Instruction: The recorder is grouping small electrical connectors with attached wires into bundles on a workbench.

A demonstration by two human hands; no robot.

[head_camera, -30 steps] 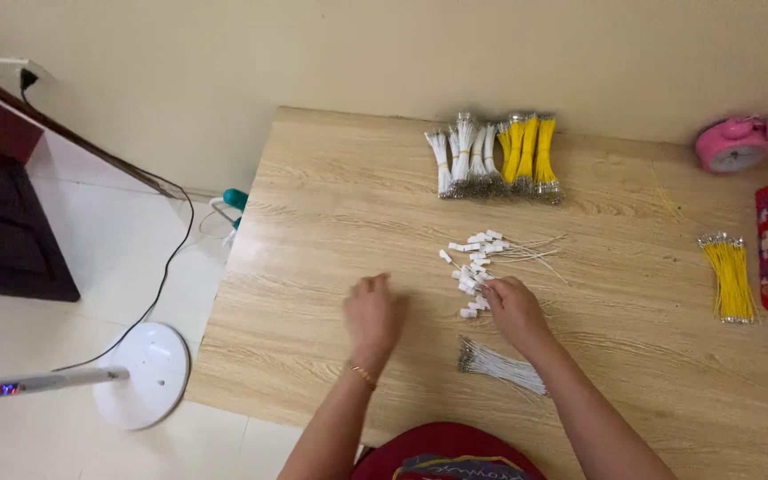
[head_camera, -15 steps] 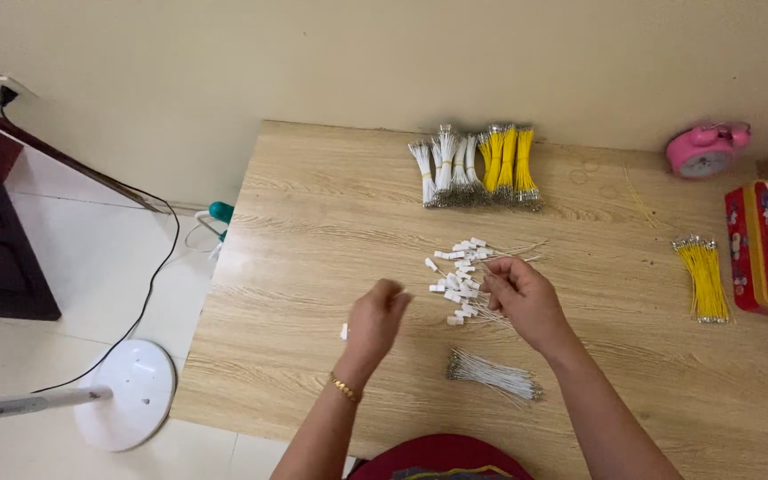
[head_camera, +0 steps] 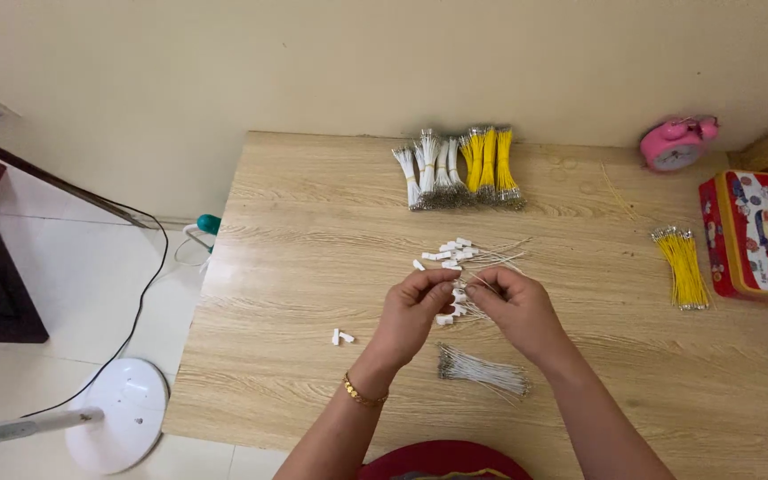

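Both hands are held together over the middle of the table (head_camera: 313,213). The left hand (head_camera: 409,316) and the right hand (head_camera: 519,311) are brought fingertip to fingertip, each grip closed to a pinch on a thin white wire piece (head_camera: 458,286) between them; how much of it is held cannot be told. Just beyond the fingers a loose heap of white connectors (head_camera: 452,252) with trailing wires is spread. A bundle of white wires (head_camera: 484,370) lies near the front edge, below the right wrist. Two small white connectors (head_camera: 341,337) lie apart to the left. At the far edge, white and yellow wire bundles (head_camera: 460,167) are stacked. A yellow wire bunch (head_camera: 683,267) lies toward the right edge beside a red tin (head_camera: 762,236), with a pink alarm clock (head_camera: 676,142) behind.
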